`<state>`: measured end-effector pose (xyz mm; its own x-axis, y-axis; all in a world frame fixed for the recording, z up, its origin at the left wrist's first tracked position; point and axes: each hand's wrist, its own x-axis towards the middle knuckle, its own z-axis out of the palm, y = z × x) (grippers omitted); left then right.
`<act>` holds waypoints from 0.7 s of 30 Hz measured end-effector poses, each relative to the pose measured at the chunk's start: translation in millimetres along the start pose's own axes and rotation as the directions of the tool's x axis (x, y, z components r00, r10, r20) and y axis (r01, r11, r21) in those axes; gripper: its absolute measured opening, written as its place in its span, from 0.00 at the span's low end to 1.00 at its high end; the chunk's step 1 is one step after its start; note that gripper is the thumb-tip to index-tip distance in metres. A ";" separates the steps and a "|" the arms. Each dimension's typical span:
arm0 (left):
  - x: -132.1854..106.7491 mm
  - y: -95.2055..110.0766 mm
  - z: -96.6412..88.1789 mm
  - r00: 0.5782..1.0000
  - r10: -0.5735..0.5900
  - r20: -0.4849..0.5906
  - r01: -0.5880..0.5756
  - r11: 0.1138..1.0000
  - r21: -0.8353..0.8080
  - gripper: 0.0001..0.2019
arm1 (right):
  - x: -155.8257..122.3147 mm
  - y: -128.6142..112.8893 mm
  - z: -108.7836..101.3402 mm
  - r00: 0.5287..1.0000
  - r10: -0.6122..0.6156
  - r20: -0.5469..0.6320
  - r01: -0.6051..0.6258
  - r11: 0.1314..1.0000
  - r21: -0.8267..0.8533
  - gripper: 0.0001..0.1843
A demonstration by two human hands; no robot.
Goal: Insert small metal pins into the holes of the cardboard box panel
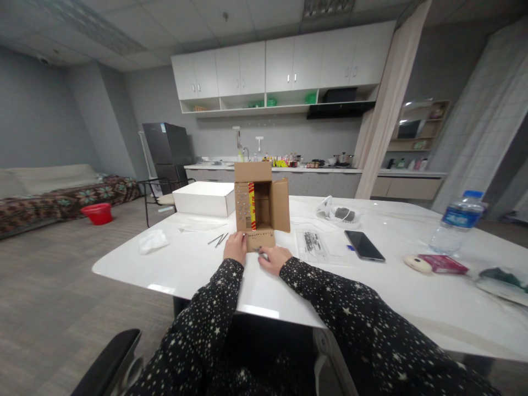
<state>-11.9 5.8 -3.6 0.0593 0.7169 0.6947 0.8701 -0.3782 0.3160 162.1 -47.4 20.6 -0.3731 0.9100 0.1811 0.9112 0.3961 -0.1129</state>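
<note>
Touching the lower flap of the cardboard box at twelve o'clock, your left fingers and right fingers may grip it; I can't tell. White bench beneath; red bucket at ten, wall cabinets beyond.

The ceiling is looking dim, glare is gleaming near-side on the white table, and the view's edges are stretching, softening.

The long black sleeves are printed with white stars and tiny dots.
</note>
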 end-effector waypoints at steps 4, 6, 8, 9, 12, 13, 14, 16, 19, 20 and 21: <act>0.6 -0.5 0.6 1.000 0.016 0.018 -0.016 1.000 0.001 0.13 | -0.6 -0.4 -0.1 1.000 0.003 0.004 -0.003 1.000 -0.002 0.21; 1.0 -0.2 0.7 0.999 0.028 0.024 -0.028 1.000 -0.006 0.12 | -1.2 -0.7 -0.8 1.000 0.008 0.007 -0.008 1.000 -0.002 0.21; 1.2 0.4 0.6 0.999 0.031 0.024 -0.031 0.999 -0.012 0.12 | -1.5 -1.1 -1.5 1.000 0.012 0.009 -0.012 1.000 -0.001 0.21; 1.2 0.8 0.3 0.999 0.030 0.021 -0.029 0.999 -0.013 0.12 | -1.5 -1.2 -1.7 1.000 0.014 0.010 -0.014 1.000 -0.001 0.21; 1.3 2.0 -0.8 1.000 0.022 0.009 -0.022 1.000 -0.012 0.12 | -1.1 -1.1 -1.6 1.000 0.009 0.002 -0.009 1.000 -0.002 0.21; 1.3 2.3 -1.2 1.000 0.020 0.008 -0.020 1.000 -0.012 0.12 | -0.8 -0.9 -1.4 1.000 0.005 -0.003 -0.005 1.000 -0.002 0.21; 1.3 2.6 -1.6 1.000 0.019 0.009 -0.019 1.000 -0.013 0.12 | -0.6 -0.7 -1.1 1.000 0.002 -0.006 -0.002 1.000 -0.002 0.21; 1.3 3.2 -2.0 1.000 0.015 0.012 -0.015 1.000 -0.017 0.12 | -0.4 -0.3 -0.6 1.000 0.001 -0.008 -0.001 1.000 -0.002 0.21; 1.6 4.2 -1.9 1.000 0.006 0.004 -0.006 1.000 -0.025 0.11 | -0.5 0.2 0.0 1.000 0.005 -0.003 -0.005 1.000 -0.002 0.21; 1.8 4.4 -1.6 1.000 -0.001 -0.005 0.000 1.000 -0.028 0.11 | -0.6 0.2 0.1 1.000 0.006 -0.002 -0.006 1.000 -0.002 0.21; 2.0 4.5 -1.2 1.000 -0.007 -0.013 0.006 1.000 -0.031 0.11 | -0.6 0.3 0.1 1.000 0.007 0.000 -0.007 1.000 -0.003 0.21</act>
<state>-8.5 4.8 0.0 0.0468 0.7116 0.7010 0.8550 -0.3914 0.3402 162.6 -47.9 20.4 -0.3662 0.9128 0.1807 0.9144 0.3890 -0.1117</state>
